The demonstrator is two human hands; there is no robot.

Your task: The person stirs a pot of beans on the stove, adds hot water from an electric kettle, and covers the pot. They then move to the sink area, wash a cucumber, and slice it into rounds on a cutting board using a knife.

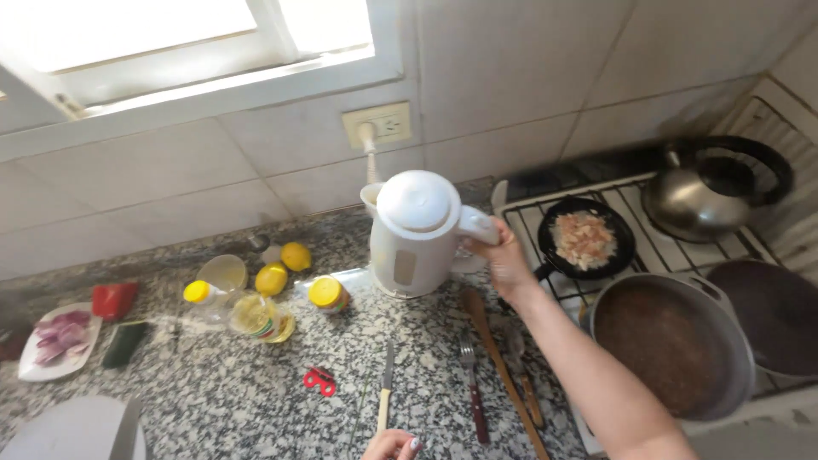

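The right hand (504,260) has its grip closed around the handle of a white electric kettle (417,234), which stands upright toward the back edge of the speckled stone table (239,400), just beside the stove (656,247) at the right edge. Only the fingertips of the left hand (392,445) show at the front edge, so I cannot tell whether its grip is open or closed; it sits just beside the handle end of a knife (385,388). A fork (473,383) and a wooden spoon (498,366) lie near the front right of the table. To the kettle's left are a yellow-capped jar (329,295), two lemons (283,268) and a tipped bottle of oil (230,308). On the stove sit a small black pan of chopped food (586,238), a large pot (673,341) and a steel kettle (703,196).
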